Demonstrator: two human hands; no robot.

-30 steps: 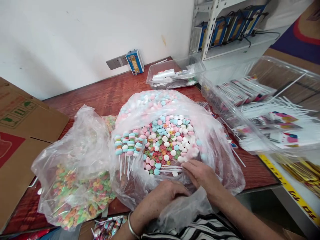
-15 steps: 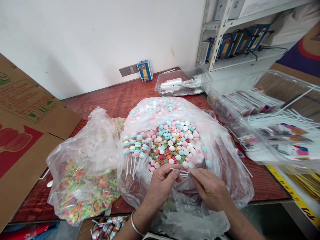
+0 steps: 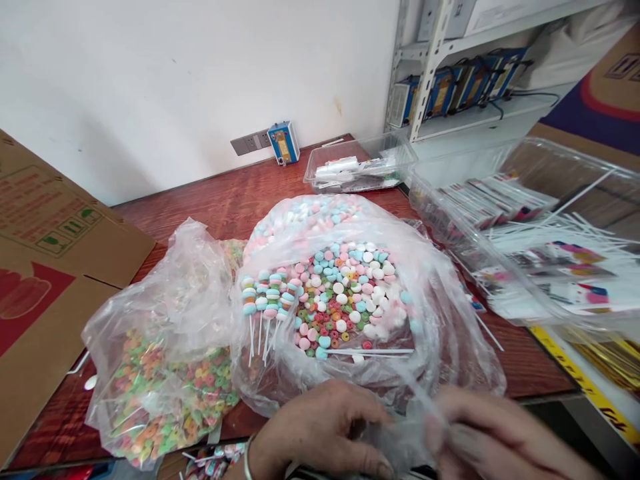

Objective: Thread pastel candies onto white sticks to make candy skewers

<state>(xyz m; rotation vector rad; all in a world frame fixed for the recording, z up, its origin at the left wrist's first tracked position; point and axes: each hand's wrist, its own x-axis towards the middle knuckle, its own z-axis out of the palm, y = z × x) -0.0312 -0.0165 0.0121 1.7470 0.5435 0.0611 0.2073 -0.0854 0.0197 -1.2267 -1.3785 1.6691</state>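
A large clear plastic bag lies open in front of me, with pink, blue and white candy discs and small coloured candy rings in it. Thin white sticks rest across the candy at the bag's near side. At the near edge, my left hand has its fingers curled on the crumpled plastic. My right hand, smeared by motion, pinches the same plastic to the right. Several candy skewers, discs and rings threaded on white sticks, lie on the bag's left side.
A second bag of candy rings lies left, beside a cardboard box. Clear trays hold packets at the back and white sticks at right. Wrapped candies sit below the table edge. A blue device stands by the wall.
Both hands have let go of the white sticks, which now lie on the candy. The hands have moved down toward me onto the bag's near plastic.
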